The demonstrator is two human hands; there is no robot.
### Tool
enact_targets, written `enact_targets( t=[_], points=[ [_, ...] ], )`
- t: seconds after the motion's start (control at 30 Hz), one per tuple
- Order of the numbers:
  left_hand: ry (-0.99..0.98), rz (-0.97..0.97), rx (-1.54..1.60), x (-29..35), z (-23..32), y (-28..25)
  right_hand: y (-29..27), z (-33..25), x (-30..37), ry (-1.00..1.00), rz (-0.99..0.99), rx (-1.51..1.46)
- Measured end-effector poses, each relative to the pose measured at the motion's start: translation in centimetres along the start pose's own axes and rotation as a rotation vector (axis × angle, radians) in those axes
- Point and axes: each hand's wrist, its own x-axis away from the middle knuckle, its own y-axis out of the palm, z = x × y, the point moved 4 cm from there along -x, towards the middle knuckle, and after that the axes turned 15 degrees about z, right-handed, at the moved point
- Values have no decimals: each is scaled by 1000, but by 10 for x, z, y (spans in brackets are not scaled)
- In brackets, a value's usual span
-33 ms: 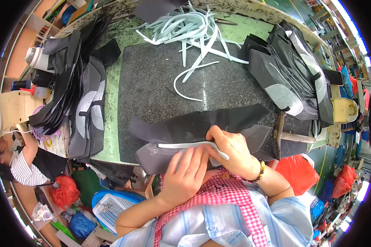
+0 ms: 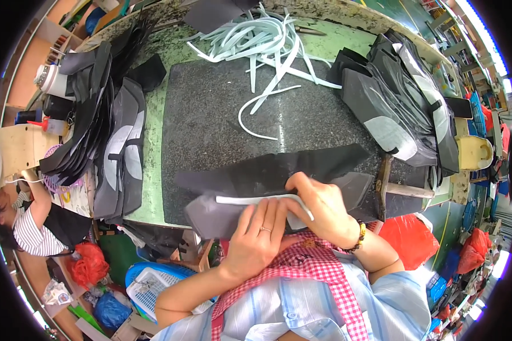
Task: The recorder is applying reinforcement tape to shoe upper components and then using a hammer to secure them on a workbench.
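Note:
A black and grey cut sheet piece (image 2: 261, 176) lies at the near edge of the dark work mat (image 2: 210, 119). Along its grey part (image 2: 210, 219) runs a narrow white strip (image 2: 239, 200). My left hand (image 2: 255, 241) rests with fingers outstretched, their tips at the strip's near side. My right hand (image 2: 322, 211) is bent with its fingers closed around the strip's right end, which curls out beneath the hand. What its fingertips press on is partly hidden.
Loose white strips (image 2: 250, 37) are heaped at the back. Dark cut pieces are stacked at left (image 2: 85, 113) and right (image 2: 392, 108). A hammer (image 2: 385, 184) lies right of my right hand. At the far left a person (image 2: 37, 221) sits. A blue basket (image 2: 148, 287) stands below.
My left fingers, blurred and slightly lifted before, have come down along the strip and straightened. The sheet piece's left end has shifted slightly left. My right hand keeps nearly the same place.

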Motion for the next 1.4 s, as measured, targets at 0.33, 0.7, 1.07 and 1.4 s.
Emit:
enact_targets(
  t=[0.33,0.7,1.07,1.4],
  points=[
    [51,-95,-37,-7,3,12,-44,27,18,227,223,-76],
    [130,-191,-288,-10,12,22,-43,40,0,59,240,276],
    [-256,-132,78,-62,-25,20,-41,50,23,68,113,-8],
    [-19,-121,516,-41,-20,32,-40,33,64,-65,6,244]
  ],
)
